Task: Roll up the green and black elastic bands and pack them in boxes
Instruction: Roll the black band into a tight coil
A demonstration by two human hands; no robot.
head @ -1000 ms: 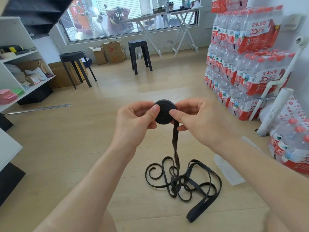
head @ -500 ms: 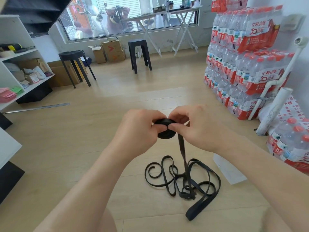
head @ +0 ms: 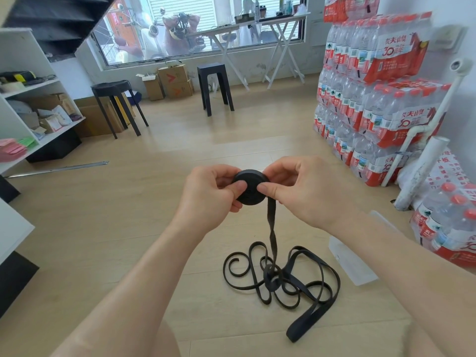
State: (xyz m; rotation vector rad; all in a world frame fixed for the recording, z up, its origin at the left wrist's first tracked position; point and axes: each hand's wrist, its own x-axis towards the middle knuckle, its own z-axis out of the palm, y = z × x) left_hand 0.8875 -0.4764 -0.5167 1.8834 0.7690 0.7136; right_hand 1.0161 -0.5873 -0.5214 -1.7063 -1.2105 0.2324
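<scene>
Rolling step, part done: left hand and right hand each pinch the black coil; its loose tail, heaped on the floor, likely needs winding in next.

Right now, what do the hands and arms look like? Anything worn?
The left hand and right hand are bare: no gloves, rings or watch visible. The left forearm and right forearm are bare too, no sleeves in frame. Thumbnails look short, unpainted.
</scene>
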